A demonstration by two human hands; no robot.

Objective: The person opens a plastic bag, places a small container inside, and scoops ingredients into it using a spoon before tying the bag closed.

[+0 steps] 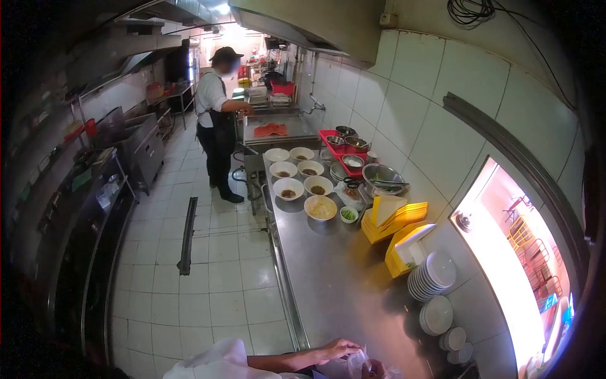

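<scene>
Two bare hands meet at the bottom of the view, over the near end of a long, shiny steel counter [315, 265], around a crumpled piece of clear plastic [358, 362]. The left hand [341, 348] reaches in from the left, fingers bent and closed on the plastic's upper edge. The right hand [377, 369] is at its other side, partly cut off by the frame; I cannot tell how firmly its fingers grip. A loose white sleeve [211, 360] shows at the lower left.

Along the wall, beyond the hands, stand stacks of small white dishes [453, 339], a stack of white bowls [436, 315] and a tilted stack of white plates [433, 275]. Past them sit angular yellow containers [398, 221], then a small white bowl of chopped greens [348, 215] just beside a white bowl with pale yellow food [320, 208].

Farther along, six wide white bowls [288, 189] stand in pairs, most with something dark at the bottom. To their right are a large steel bowl [383, 179] with a utensil across it and a red tray [328, 139] holding metal bowls [356, 144].

At the far end, a person [218, 120] in a black cap, white shirt and dark apron stands on the white tiled floor [189, 303], one hand over a steel unit [290, 122] where an orange-red cloth [270, 129] lies.
</scene>
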